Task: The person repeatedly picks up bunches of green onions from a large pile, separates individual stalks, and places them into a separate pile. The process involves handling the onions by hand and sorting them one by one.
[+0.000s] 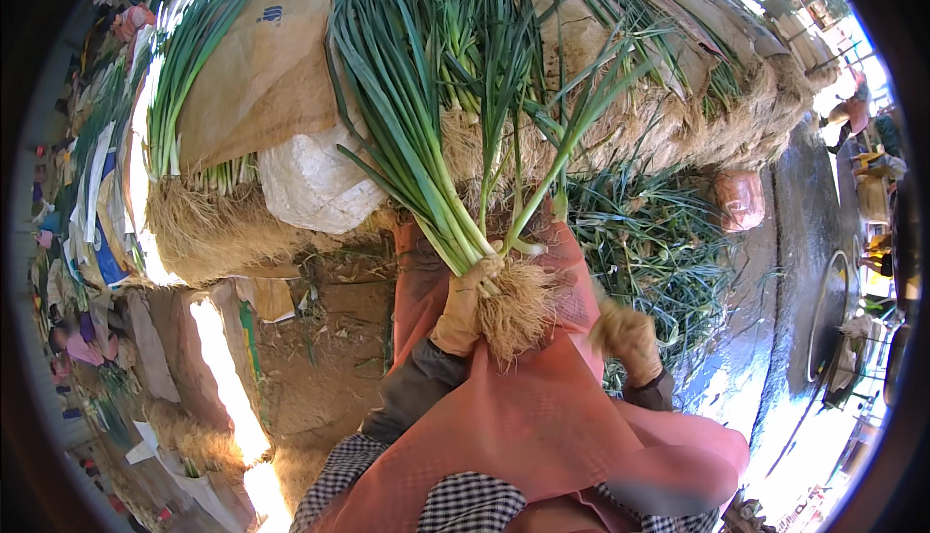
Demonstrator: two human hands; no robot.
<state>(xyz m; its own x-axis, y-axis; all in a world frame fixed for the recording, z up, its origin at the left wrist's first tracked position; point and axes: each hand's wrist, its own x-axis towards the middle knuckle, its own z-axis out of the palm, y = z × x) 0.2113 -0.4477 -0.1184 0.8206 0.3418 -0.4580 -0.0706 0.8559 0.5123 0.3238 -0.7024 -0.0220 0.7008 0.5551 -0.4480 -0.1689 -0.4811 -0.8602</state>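
A bunch of green onions point(436, 191) is held upright at the middle, gripped near its base by my left hand point(471, 300) in a dirty tan glove. The pale, stringy roots point(517, 308) hang beside that hand over a red apron point(523, 402). One stalk point(574, 140) leans away to the right from the rest. My right hand point(626, 335), also gloved, is to the right of the roots, apart from the bunch; it is blurred, its fingers look curled, and whether anything is in them cannot be told.
Behind the held bunch, more green onions with roots facing me lie in a long row under brown sacking point(254, 75). A white plastic sack point(320, 180) sits at its edge. Loose green leaves point(654, 249) are heaped at right, beside wet ground point(795, 242). People are at the far sides.
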